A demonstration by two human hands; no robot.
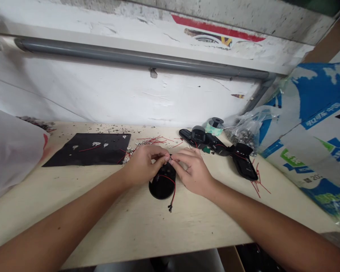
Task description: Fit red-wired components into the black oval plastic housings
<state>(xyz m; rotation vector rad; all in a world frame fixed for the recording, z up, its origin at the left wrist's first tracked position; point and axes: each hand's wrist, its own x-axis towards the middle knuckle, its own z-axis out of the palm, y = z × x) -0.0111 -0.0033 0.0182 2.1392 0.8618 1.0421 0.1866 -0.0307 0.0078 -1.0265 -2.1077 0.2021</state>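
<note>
Both my hands meet over a black plastic housing (161,187) with a rounded near end, which lies on the table. My left hand (143,164) pinches thumb and forefinger together at the far end of the housing. My right hand (194,168) pinches at the same spot, its fingertips almost touching the left ones. Something small and pale shows between the fingertips, too small to name. A red wire (173,190) curves across the housing and hangs over its right side, ending in small dark tips on the table.
Several black housings (219,145) lie in a row at the right, by a spool (214,126) and a clear bag of small metal parts (245,134). Loose red wires (155,139) lie behind my hands. A black mat (87,149) holds small metal pieces. Bulky bags (308,151) flank the table.
</note>
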